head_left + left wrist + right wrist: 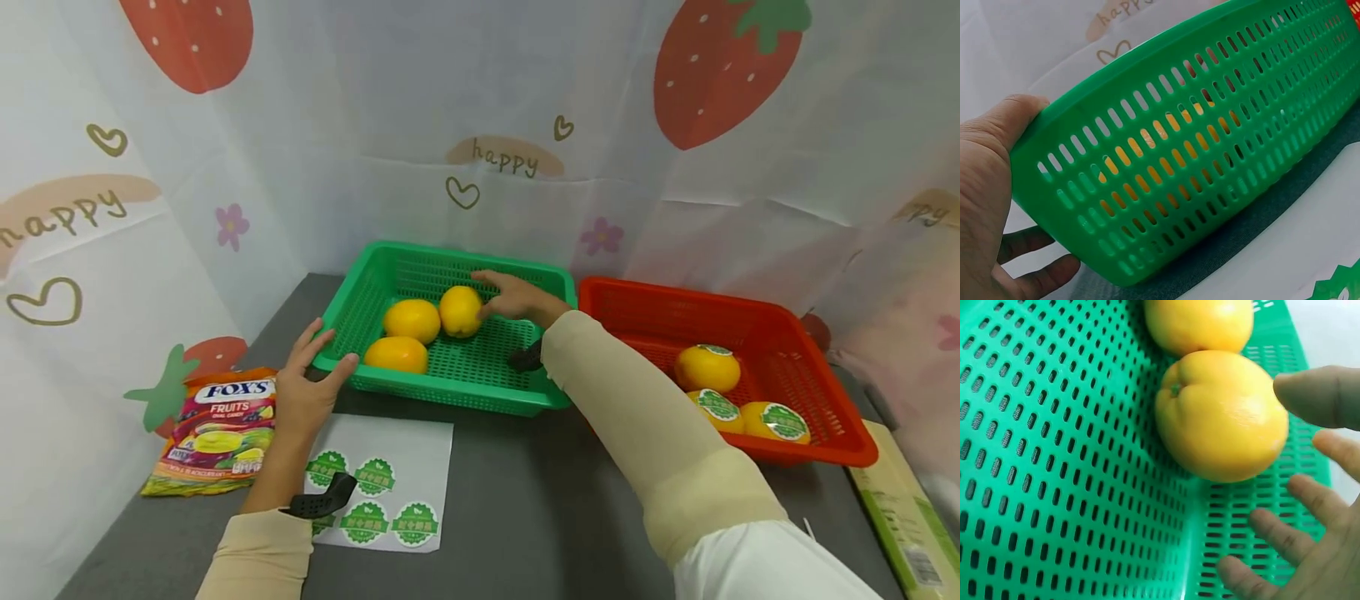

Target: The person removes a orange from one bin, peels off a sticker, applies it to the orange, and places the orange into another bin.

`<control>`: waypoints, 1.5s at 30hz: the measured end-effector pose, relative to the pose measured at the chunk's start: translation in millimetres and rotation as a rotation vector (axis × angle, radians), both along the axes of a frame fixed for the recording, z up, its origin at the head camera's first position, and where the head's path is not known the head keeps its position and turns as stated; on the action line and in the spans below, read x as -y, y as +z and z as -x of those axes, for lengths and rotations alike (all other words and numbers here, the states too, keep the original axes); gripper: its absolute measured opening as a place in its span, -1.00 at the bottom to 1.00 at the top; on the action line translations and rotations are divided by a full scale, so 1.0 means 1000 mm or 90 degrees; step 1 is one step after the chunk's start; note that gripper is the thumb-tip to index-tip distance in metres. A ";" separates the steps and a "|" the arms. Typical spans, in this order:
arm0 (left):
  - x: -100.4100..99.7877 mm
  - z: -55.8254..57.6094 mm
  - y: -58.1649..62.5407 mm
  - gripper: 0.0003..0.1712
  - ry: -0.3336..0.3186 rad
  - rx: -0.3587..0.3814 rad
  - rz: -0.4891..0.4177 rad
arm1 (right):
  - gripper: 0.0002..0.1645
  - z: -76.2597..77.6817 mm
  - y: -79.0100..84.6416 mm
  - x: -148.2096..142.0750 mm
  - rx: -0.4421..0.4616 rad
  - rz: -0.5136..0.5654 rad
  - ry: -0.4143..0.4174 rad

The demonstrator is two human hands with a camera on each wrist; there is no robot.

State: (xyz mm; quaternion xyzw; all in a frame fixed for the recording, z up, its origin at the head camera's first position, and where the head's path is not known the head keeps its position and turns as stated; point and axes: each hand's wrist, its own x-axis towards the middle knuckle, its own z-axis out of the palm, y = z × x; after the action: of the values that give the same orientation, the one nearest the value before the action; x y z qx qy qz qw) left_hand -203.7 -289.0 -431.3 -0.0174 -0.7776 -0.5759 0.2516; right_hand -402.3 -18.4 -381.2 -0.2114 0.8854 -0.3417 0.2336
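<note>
My left hand [306,390] grips the near-left corner of a green plastic basket [450,390]. In the left wrist view its thumb [1022,112] is at the rim and the other fingertips are at the side edge lower down. Three yellow oranges lie in the basket: one at the front [397,355], one behind it [412,321] and one to the right [460,311]. My right hand [517,298] reaches over that right orange with fingers spread. From the right wrist view, the thumb tip overlaps the edge of this orange [1222,419], and the other fingers stand apart from it.
A red basket [840,433] on the right holds oranges with green-white stickers [783,422]. On the grey table [517,517] lies a sheet of round green stickers [375,477]. A candy bag [221,433] leans at left; a green-yellow packet [911,525] lies far right.
</note>
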 end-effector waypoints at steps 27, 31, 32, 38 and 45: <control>0.004 0.005 -0.012 -0.44 0.011 -0.019 -0.014 | -0.08 -0.009 -0.017 0.010 -0.140 -0.163 0.115; 0.010 0.015 -0.029 -0.42 0.013 -0.018 -0.012 | -0.12 -0.017 -0.003 -0.002 -0.158 -0.136 0.118; 0.009 0.016 -0.031 -0.42 0.012 -0.021 -0.009 | -0.14 -0.021 0.001 -0.008 -0.158 -0.114 0.114; 0.006 0.016 -0.032 -0.43 0.020 -0.020 0.004 | -0.14 -0.056 0.029 -0.045 -0.150 0.090 0.050; -0.004 0.007 -0.014 -0.43 0.022 -0.009 -0.016 | -0.17 -0.136 0.041 -0.095 -0.221 0.294 0.003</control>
State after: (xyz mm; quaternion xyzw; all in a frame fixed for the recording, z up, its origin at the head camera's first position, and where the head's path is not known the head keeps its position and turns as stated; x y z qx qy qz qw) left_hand -210.8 -285.4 -445.3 -0.0048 -0.7684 -0.5813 0.2675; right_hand -266.6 76.8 -339.8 -0.3162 0.8105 -0.4924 0.0248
